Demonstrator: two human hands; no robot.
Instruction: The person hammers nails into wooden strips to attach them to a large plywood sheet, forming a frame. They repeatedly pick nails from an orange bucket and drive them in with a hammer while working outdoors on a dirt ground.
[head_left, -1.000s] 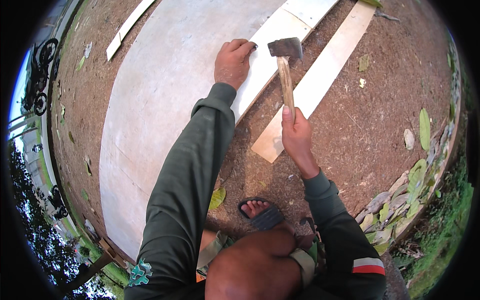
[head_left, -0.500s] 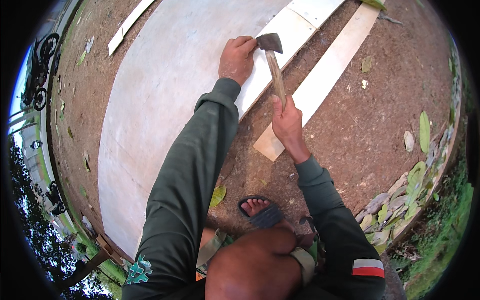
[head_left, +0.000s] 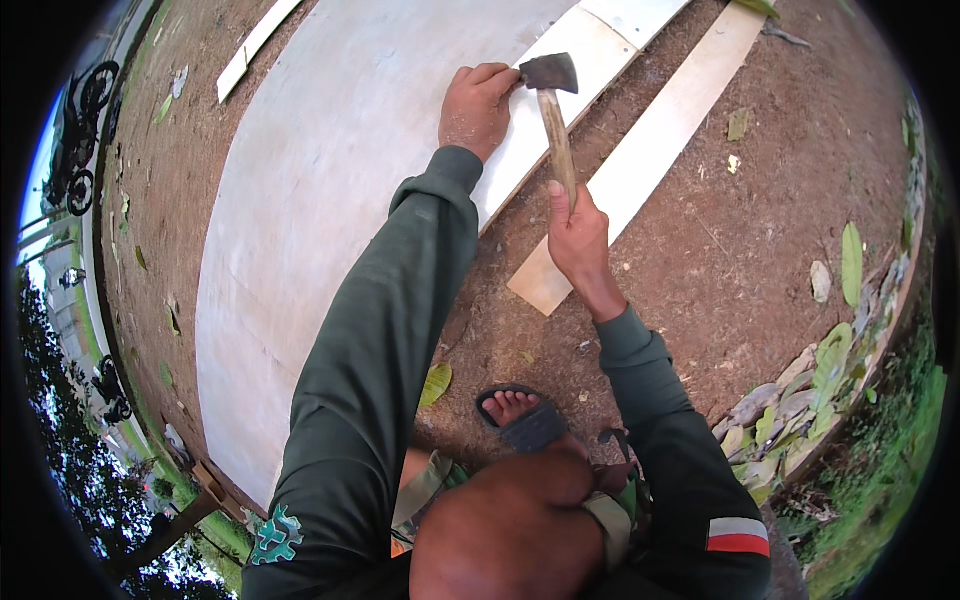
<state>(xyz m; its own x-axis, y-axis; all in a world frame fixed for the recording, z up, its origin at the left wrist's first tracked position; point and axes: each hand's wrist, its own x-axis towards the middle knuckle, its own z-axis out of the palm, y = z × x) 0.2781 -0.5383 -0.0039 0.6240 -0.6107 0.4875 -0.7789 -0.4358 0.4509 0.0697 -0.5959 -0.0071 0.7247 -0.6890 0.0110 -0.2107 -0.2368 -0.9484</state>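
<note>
My right hand is closed round the lower end of the wooden handle of a hatchet. The hatchet's dark head is beside my left fingertips, its broad blade pointing right and its blunt end toward those fingers. My left hand rests on a large pale board, thumb and fingers pinched together. What they hold, if anything, is hidden. Under the hatchet runs a whiter strip along the board's right edge.
A loose light plank lies on brown soil right of the board, and a narrow strip lies at upper left. Fallen leaves gather at the right border. My sandalled foot stands near the board. Motorbikes are at far left.
The hatchet and my right hand have shifted slightly up and to the right. My left hand stays pinched at nearly the same place on the board.
</note>
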